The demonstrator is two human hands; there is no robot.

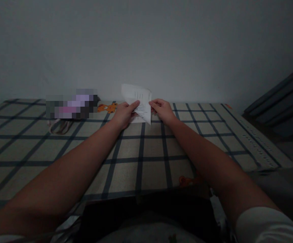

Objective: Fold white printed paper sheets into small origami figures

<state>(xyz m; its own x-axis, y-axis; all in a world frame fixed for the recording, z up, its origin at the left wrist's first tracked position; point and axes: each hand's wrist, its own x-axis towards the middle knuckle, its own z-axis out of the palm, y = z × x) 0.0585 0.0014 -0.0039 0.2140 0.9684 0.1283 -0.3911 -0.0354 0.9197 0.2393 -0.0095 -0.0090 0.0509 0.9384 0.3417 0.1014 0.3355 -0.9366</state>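
A white printed sheet of paper [139,99], partly folded, is held up over the far part of a checked cloth-covered surface [141,158]. My left hand [124,114] pinches the paper's left side, thumb on top. My right hand [162,109] pinches its right edge. Both arms stretch forward across the cloth.
A blurred purple and grey object [71,103] lies at the far left with pale cords [60,126] below it. An orange cartoon figure [107,108] is printed on the cloth. A plain wall stands behind. Dark slats [280,101] lean at the right.
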